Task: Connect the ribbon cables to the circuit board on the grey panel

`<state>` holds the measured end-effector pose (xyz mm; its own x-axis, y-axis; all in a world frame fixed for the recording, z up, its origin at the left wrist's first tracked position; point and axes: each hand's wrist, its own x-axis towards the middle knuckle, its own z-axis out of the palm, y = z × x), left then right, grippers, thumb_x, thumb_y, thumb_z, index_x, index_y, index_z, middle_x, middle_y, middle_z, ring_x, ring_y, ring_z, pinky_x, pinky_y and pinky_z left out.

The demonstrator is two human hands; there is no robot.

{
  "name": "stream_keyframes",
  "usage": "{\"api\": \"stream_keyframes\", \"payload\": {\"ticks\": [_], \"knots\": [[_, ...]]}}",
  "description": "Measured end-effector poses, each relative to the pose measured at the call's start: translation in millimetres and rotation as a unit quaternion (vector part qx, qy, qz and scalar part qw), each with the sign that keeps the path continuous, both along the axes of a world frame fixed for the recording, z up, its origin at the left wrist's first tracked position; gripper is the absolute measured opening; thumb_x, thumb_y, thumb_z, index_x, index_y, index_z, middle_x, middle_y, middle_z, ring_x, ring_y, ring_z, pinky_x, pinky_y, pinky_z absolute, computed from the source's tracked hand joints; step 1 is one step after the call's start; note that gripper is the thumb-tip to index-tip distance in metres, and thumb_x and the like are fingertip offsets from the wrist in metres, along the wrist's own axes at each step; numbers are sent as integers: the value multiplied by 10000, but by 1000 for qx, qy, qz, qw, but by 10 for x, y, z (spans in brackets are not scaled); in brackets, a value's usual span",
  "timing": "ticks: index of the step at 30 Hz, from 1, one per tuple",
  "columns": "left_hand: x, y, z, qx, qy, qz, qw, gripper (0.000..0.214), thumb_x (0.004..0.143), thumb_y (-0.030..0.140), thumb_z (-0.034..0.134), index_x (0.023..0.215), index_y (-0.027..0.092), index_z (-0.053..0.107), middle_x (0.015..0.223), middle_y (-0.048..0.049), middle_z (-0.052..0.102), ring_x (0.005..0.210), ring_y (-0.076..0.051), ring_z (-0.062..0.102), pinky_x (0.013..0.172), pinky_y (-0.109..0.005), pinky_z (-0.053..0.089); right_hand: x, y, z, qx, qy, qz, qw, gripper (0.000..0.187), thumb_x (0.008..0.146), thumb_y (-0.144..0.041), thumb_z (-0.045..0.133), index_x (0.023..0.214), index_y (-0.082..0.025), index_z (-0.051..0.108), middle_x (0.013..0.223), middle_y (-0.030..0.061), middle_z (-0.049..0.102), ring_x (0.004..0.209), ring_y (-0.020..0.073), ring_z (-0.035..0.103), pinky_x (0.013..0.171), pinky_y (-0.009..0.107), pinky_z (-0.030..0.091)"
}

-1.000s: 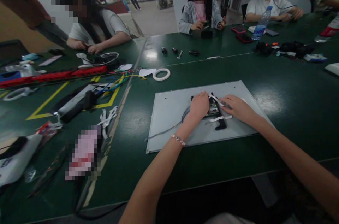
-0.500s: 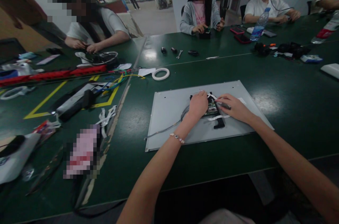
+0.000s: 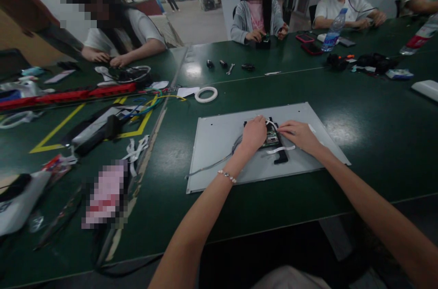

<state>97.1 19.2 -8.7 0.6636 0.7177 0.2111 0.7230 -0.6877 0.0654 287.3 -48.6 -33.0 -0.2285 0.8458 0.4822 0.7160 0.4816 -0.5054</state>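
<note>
A green circuit board (image 3: 273, 137) in a black frame (image 3: 282, 157) lies on a pale grey panel (image 3: 215, 143). My left hand (image 3: 255, 133) is over the board's left side, its fingers closed at the end of a white flat cable (image 3: 273, 123) that arches above the board; the exact grip is partly hidden. Pinched in my right hand (image 3: 298, 134) is a slim dark tool (image 3: 289, 132), whose tip is close to the cable at the board's right edge. Another white flat strip (image 3: 281, 149) crosses the lower edge. Grey wires (image 3: 212, 167) run out to the left.
Beyond the panel are a white tape roll (image 3: 205, 95), a small wrench (image 3: 230, 69) and several dark small parts. A black device (image 3: 99, 129) and a red power strip (image 3: 75, 96) lie left. Bottles (image 3: 334, 31) stand far right. Other people sit across the green table.
My right fingers have straightened slightly around the slim tool, which shows less. My left hand stays at the board. The whole view has shifted slightly.
</note>
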Motion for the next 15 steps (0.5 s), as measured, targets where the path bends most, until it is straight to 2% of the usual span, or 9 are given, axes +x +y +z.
{"api": "stream_keyframes", "payload": {"ticks": [6,10,15], "knots": [[-3,-1,8,-9,-9,12,1000,294,939,108,354,1162,101,544,1252,-140,599,1195,-195,540,1011,-306,395,-23,-74,58,20,-29,1,999,237,927,-239,500,1020,-210,716,1030,38,667,929,176,624,845,337,510],[-11,-19,39,-4,-13,16,1000,282,938,96,350,1150,99,536,1180,-135,629,1111,-204,587,952,-309,431,-17,-80,45,11,-76,10,997,273,934,-232,469,1057,-211,711,1076,53,659,954,192,626,857,358,516],[-8,-19,54,-8,-7,16,1000,236,945,109,357,1047,102,570,1065,-121,657,1020,-203,620,913,-304,446,17,-72,-3,-3,-100,1,995,290,928,-213,465,1091,-203,705,1100,59,654,981,202,621,876,382,522]]}}
